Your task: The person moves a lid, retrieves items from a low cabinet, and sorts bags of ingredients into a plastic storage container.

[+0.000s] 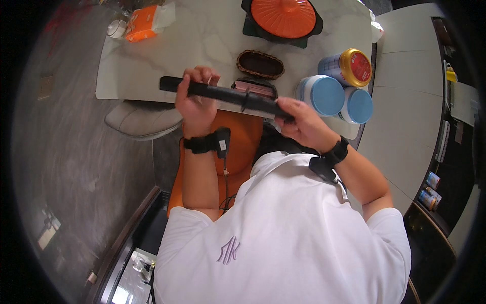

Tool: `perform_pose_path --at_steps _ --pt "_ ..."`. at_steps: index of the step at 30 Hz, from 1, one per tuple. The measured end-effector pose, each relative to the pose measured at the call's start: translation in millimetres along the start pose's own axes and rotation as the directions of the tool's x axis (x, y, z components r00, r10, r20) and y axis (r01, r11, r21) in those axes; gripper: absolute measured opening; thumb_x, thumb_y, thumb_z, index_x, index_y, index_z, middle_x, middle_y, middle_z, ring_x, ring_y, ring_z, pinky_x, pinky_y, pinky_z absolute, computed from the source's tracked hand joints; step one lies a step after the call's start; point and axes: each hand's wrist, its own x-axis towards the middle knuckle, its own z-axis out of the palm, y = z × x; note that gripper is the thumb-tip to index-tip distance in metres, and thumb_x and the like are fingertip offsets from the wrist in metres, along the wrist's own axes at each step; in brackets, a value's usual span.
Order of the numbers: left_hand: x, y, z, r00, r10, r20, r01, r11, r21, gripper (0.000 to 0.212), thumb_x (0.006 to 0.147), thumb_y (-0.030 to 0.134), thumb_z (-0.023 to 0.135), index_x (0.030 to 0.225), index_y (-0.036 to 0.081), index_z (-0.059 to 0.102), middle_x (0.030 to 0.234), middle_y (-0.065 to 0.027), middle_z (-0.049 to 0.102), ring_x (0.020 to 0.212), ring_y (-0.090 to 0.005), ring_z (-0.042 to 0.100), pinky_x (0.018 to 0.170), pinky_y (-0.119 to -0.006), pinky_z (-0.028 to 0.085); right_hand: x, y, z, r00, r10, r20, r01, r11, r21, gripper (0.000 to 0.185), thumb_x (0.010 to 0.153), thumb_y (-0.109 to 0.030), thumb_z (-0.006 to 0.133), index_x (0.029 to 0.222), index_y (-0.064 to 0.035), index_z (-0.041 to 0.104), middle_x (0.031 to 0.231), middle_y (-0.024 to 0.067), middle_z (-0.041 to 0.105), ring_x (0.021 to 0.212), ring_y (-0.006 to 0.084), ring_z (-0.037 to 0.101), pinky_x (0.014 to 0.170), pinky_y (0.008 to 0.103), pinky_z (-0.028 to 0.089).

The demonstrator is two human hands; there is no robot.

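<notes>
Both hands hold a long, straight black object with a thin raised flange partway along it, shaped like a sheathed short sword; what it is exactly I cannot tell. It is held above the table's front edge, tilted down to the right. My left hand grips it near its far left end, the thumb in front and the fingers behind. My right hand closes around the shorter part right of the flange and hides part of that end. Just behind the object, a dark holder with pinkish contents sits on the table.
On the marble-patterned table stand an oval woven basket, an orange-lidded pot, two blue-lidded tubs, a gold-lidded can and an orange tissue pack. An orange chair and grey seat are at the front.
</notes>
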Motion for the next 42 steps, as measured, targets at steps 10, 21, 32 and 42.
perform_pose_path --at_steps 10,21,32,42 --pt "50.2 -37.9 -63.3 0.849 0.030 -0.527 0.176 0.925 0.337 0.033 0.083 0.006 0.074 0.099 -0.009 0.049 0.092 -0.0154 0.059 0.076 -0.0319 0.067 0.071 -0.044 0.065 3.4 -2.8 -33.9 0.820 -0.417 -0.391 0.400 0.907 -0.129 0.039 0.092 -0.014 0.056 0.126 0.0014 0.043 0.092 0.0100 0.061 0.065 0.0128 0.054 0.059 0.0239 0.045" --pt "82.0 -63.6 -100.6 0.854 -0.035 -0.520 0.322 0.820 0.474 0.028 0.088 0.012 0.069 0.102 -0.006 0.053 0.099 -0.0161 0.061 0.087 -0.0319 0.065 0.077 -0.044 0.060 -30.0 8.7 -75.7 0.772 -0.448 -0.451 0.450 0.886 -0.110 0.023 0.092 -0.012 0.054 0.113 -0.0018 0.054 0.084 0.0047 0.061 0.065 0.0102 0.054 0.057 0.0224 0.043" --pt "36.6 -77.7 -83.4 0.744 -0.062 -0.666 0.372 0.866 0.334 0.020 0.094 0.010 0.049 0.111 -0.001 0.053 0.108 -0.0155 0.061 0.100 -0.0330 0.061 0.086 -0.045 0.052 -60.7 0.0 -108.1 0.831 -0.404 -0.382 0.387 0.914 -0.123 0.013 0.096 -0.013 0.051 0.102 -0.0041 0.058 0.082 0.0029 0.060 0.067 0.0101 0.055 0.062 0.0235 0.044" --pt "-187.7 -77.1 -3.2 0.649 0.366 -0.667 -0.049 0.895 0.444 0.014 0.092 0.010 0.050 0.099 0.005 0.061 0.092 -0.0093 0.067 0.078 -0.0197 0.067 0.071 -0.032 0.054 -59.6 33.9 -115.9 0.972 -0.232 0.038 0.234 0.934 -0.272 0.011 0.094 -0.012 0.055 0.098 -0.0030 0.059 0.076 0.0039 0.056 0.064 0.0126 0.051 0.057 0.0256 0.040"
